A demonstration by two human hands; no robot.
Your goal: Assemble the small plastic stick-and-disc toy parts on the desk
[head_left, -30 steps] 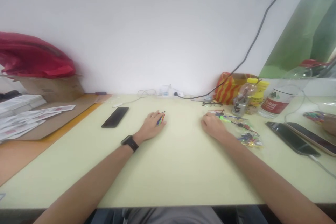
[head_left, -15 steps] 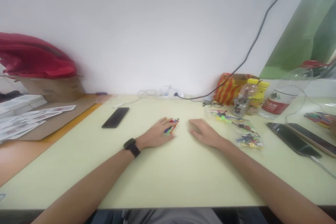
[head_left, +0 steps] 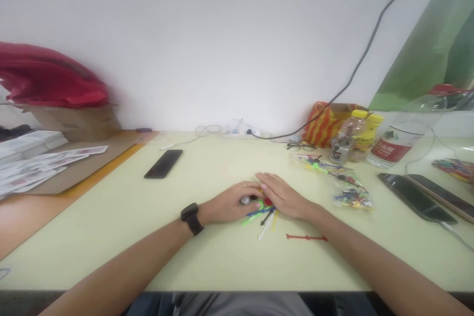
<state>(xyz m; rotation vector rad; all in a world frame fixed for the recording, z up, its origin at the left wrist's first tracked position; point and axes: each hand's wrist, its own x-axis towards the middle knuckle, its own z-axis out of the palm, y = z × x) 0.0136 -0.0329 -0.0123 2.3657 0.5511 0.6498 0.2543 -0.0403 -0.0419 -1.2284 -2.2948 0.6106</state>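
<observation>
**Where Our Hands Meet, the Sticks Lie**

Because the little coloured sticks [head_left: 263, 215] would roll apart, we think, we cover the heap with both hands in the middle of the bench [head_left: 111, 217]. Our left hand [head_left: 231, 203] curls its fingers over the heap; we cannot tell if they pinch any. Our right hand [head_left: 283, 197] lies flat, fingers straight and close together, gripping nothing. One red stick [head_left: 306, 238] lies alone near our right wrist. Clear bags [head_left: 350, 192] of more sticks sit further right.

We see a black phone [head_left: 163, 164] lying on the tabletop [head_left: 111, 217], glasses [head_left: 300, 147] just beside a yellow-capped bottle [head_left: 345, 144], and a red bag [head_left: 48, 79] far left.
</observation>
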